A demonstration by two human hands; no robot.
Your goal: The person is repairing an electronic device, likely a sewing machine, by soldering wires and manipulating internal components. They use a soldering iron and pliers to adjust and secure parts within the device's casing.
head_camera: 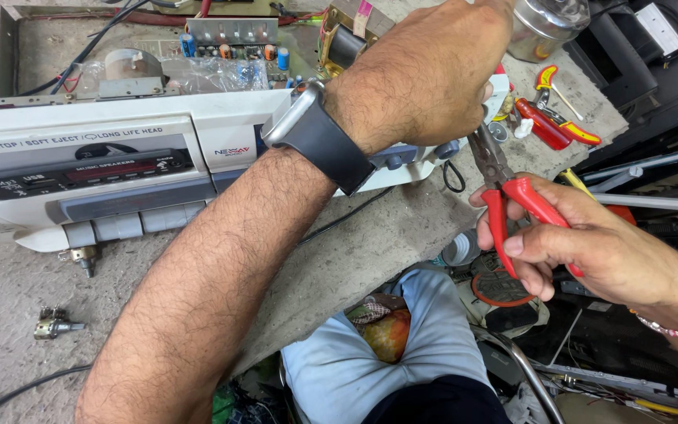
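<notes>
Pliers: stiff, light, red handles squeezed in right hand, nose at the cassette deck's right end. Left hand curled there too; its hold hidden. Probably best gripped by handles. Loose potentiometer below deck.

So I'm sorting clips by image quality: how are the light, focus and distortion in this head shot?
Head view: soft, even daylight with no hard shadows; the left hand and its forearm loom large and bowed by the wide lens; the right hand and red-handled pliers are sharp; slight glare on the metal can at the top; the cassette player stays readable, and the clutter below the bench is dimmer.
</notes>
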